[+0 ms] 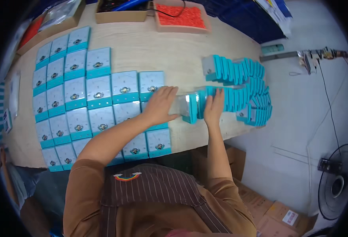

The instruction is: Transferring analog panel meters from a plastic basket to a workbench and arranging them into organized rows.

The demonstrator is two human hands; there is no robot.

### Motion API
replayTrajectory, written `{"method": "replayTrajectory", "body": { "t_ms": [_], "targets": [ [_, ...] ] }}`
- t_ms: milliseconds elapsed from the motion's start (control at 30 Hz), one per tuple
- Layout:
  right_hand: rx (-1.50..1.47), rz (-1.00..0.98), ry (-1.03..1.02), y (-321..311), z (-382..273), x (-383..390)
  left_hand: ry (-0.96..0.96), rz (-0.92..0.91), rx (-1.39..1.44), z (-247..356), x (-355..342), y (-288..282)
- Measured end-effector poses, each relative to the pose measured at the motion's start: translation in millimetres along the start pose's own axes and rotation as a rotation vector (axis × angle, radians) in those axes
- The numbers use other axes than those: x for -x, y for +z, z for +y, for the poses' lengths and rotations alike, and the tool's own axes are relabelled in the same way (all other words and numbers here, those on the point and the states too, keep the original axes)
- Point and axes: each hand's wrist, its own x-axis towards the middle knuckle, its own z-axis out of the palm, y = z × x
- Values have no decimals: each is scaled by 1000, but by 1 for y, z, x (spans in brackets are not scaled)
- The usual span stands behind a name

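Flat packages with white fronts and turquoise edges, each bearing a small metallic piece, lie face up in rows (pixel 98 90) on the left half of the table (pixel 189 138). My left hand (pixel 160 106) is over the right-hand column of them, fingers stretched and apart, holding nothing. Similar packages stand on edge in curving rows (pixel 237 96) at the right. My right hand (pixel 214 108) rests against the near end of one row, fingers extended. Just left of it, a few upright packages (pixel 189 108) stand at the row's end. What its palm touches is partly hidden.
At the back stand a tray of red pieces (pixel 180 15), a cardboard box (pixel 120 15) with a blue item, and another open box (pixel 49 25). A dark blue crate (pixel 249 19) stands at the back right. A fan (pixel 337 185) and cartons (pixel 270 215) are off the table's right side.
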Motion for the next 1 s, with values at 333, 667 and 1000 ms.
{"method": "replayTrajectory", "body": {
  "t_ms": [333, 667, 1000],
  "targets": [
    [192, -190, 68, -16, 1, 17, -282, 219, 300, 30, -37, 1],
    [254, -119, -229, 0, -23, 20, -258, 290, -759, -157, -90, -237],
    [-916, -258, 324, 79, -152, -114, -608, -24, -736, -209, -75, -253]
  ]
}}
